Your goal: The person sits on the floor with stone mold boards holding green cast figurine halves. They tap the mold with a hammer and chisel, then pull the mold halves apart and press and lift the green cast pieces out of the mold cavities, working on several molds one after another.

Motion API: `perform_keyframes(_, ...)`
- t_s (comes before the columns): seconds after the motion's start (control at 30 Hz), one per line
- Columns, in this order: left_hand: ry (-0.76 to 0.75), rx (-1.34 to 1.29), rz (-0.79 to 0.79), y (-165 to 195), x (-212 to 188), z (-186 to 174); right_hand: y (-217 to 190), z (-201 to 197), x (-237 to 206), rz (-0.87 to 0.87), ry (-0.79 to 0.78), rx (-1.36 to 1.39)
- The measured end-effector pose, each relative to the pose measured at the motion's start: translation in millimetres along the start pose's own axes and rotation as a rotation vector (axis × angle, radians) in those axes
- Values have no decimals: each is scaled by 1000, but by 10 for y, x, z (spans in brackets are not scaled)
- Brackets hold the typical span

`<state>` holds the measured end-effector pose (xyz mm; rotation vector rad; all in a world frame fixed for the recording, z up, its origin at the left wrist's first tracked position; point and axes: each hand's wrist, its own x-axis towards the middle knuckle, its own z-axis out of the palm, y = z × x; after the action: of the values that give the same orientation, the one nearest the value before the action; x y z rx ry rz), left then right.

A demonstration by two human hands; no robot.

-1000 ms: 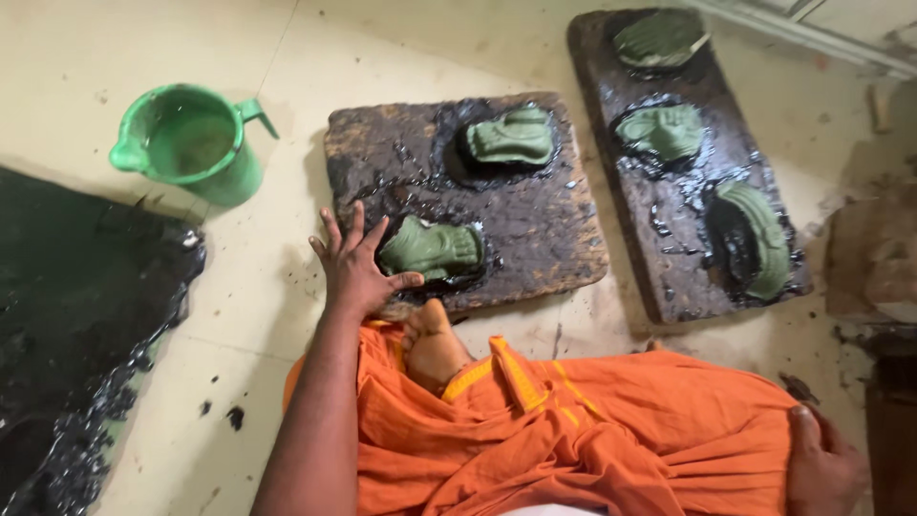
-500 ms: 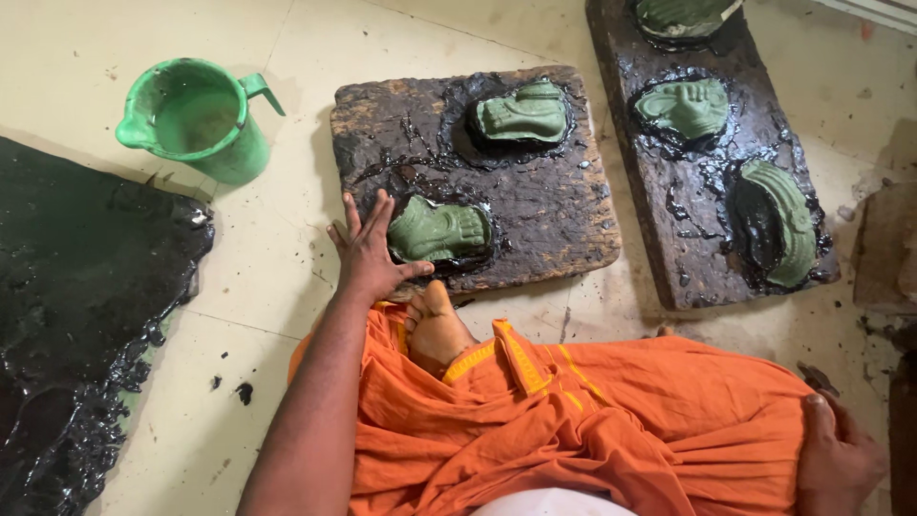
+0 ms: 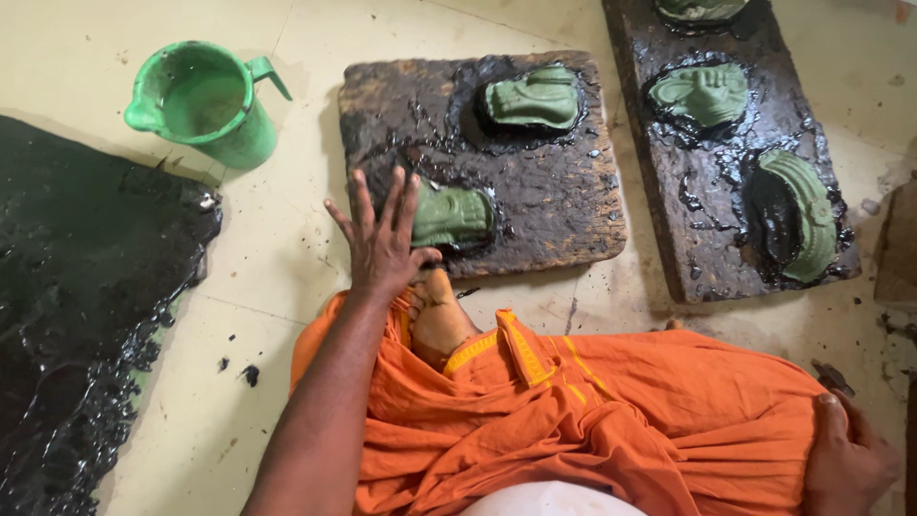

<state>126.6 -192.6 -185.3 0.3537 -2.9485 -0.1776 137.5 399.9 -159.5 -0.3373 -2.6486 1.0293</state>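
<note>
The left hand lies flat with fingers spread wide, gripping nothing; its palm rests on the near left corner of the square dark wooden board, and its thumb side touches the green moulded clay piece that sits in a wet black patch on that board. At one o'clock from the hand, a second green moulded piece lies on the same board. Just below the hand a bare foot pokes from the orange cloth over the lap. The right hand, at four o'clock near the frame's corner, rests on the cloth's edge; whether it holds anything cannot be told. At ten o'clock from the left hand stands a green plastic jug. A long dark board with more green pieces lies at two o'clock, and a glossy black mass spreads at nine o'clock.
</note>
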Motion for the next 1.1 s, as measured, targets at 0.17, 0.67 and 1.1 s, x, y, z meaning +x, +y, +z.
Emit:
perform_keyframes(0.17, 92, -147, -328, -152, 120, -7, -130, -35, -39, -27, -1, -16)
perform_keyframes(0.67, -187, -267, -591, -2, 291, 138, -160, 94, 54, 35, 20, -154)
perform_keyframes(1.1, -70, -408, -685, -46, 276, 263, -260, -15, -37, 99, 21, -246)
